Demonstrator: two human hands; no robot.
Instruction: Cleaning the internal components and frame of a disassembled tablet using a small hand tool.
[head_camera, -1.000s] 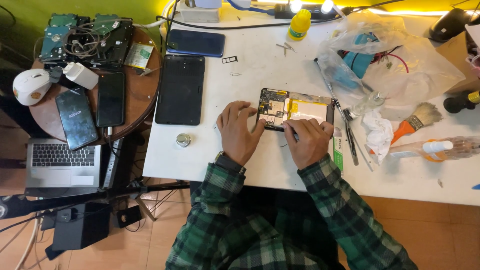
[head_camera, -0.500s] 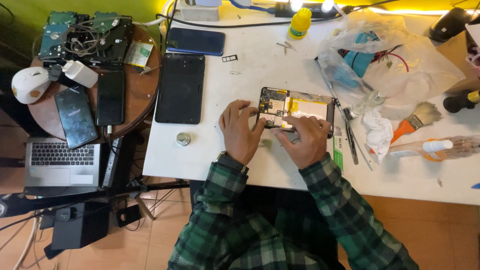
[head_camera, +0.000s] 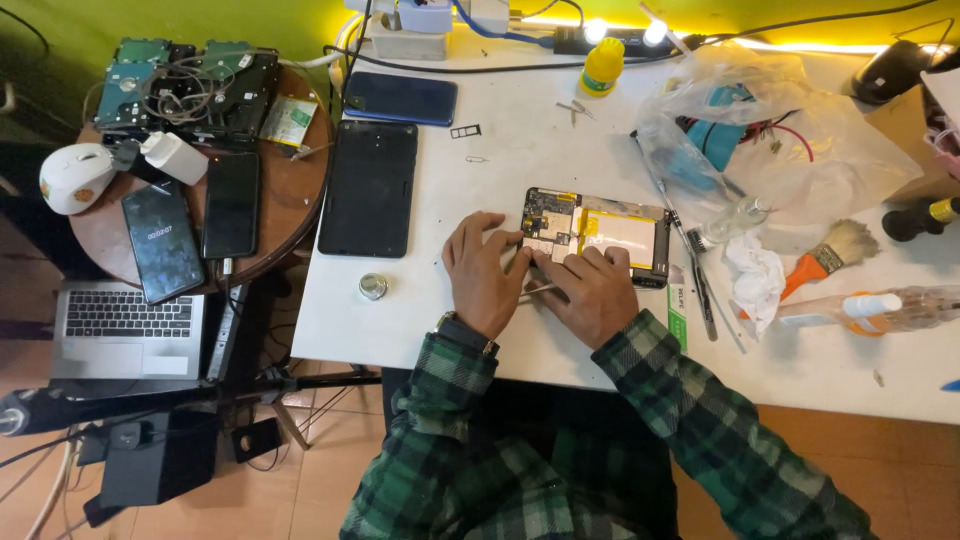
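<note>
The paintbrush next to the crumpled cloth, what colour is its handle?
Orange: the paintbrush handle shows best in the head view.

opened tablet (head_camera: 600, 232) on table (head_camera: 480, 330); hands (head_camera: 540, 280) at its near edge; brush (head_camera: 825, 260) right; black panel (head_camera: 370, 188) left

The tablet (head_camera: 600, 232) lies flat on the white tabletop (head_camera: 500, 150) with its back cover off. Its insides show: a dark board with small parts on the left and a big pale battery on the right. A thin metal tool (head_camera: 537, 291) lies just below its left end.
</note>
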